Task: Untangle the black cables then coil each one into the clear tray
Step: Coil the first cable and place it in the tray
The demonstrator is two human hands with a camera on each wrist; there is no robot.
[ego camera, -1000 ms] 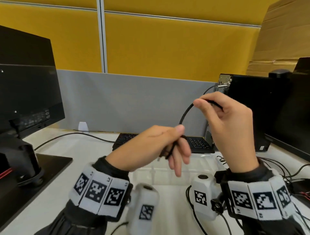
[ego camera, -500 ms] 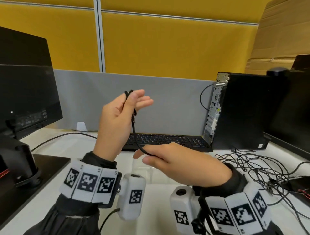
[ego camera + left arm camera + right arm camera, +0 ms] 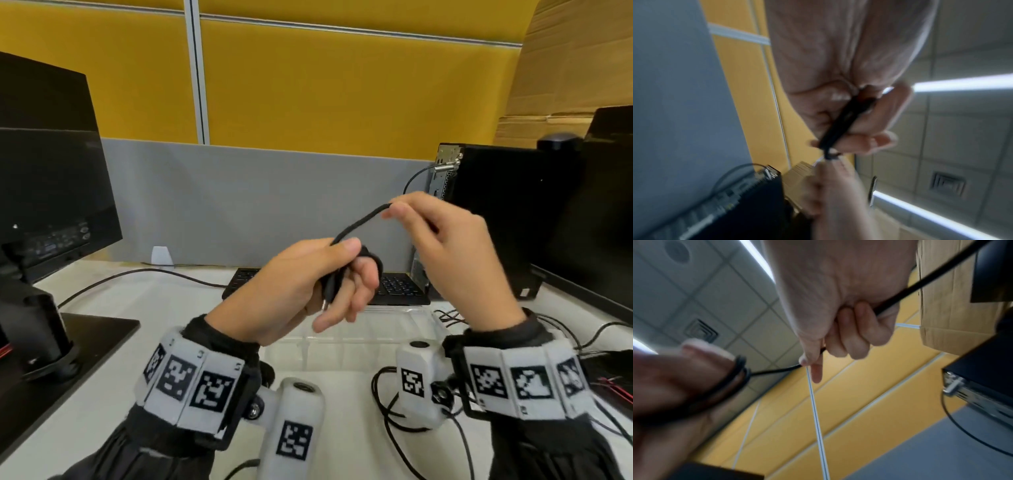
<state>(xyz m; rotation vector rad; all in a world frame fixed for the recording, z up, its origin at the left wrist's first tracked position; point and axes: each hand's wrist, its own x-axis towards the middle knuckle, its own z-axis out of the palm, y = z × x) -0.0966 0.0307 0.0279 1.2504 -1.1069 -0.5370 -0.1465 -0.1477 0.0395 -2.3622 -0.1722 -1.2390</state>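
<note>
Risen again, right hand [image 3: 455, 253] stretches cable [image 3: 363, 221] from left hand [image 3: 301, 287].

I judge this an office workstation: yellow and grey partition panels [image 3: 308, 85], a monitor [image 3: 44, 171], keyboard [image 3: 394, 287], tower computer [image 3: 496, 212], white desk [image 3: 137, 294], tiled ceiling with strip lights [image 3: 962, 84].

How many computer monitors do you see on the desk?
2. One monitor stands at the left edge of the desk, seen from behind on its stand. The other monitor is at the far right, cut off by the frame edge. More may be out of view.
</note>
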